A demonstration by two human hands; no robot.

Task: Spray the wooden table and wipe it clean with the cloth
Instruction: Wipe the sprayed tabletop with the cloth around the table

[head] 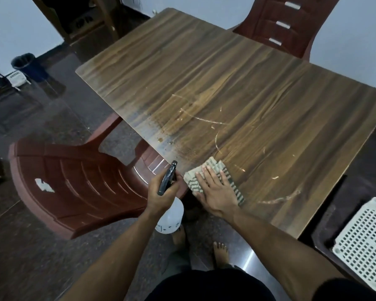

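Currently the cloth [215, 181], a folded striped rag, is being pressed flat against the wooden table [226, 83] by the right hand [215, 192], whose fingers are being held straight and spread over the fabric. The cloth is lying at the near corner of the tabletop, just beside the left edge. The spray bottle [169, 205] is being gripped by the left hand [161, 194], with the fingers curled round its dark trigger head; the nozzle is being pointed toward the table edge, and the white body of the bottle is being held off the surface, below the hand. Pale streaks and a few droplets are being shown on the wood near the cloth and further along the left edge. A reddish-brown plastic chair [74, 183] is being kept against the left edge, and a second chair [291, 22] is standing at the far edge. A white perforated basket [365, 246] is lying on the floor past the right edge, and a dark bin [26, 66] is standing well apart, by the wall.
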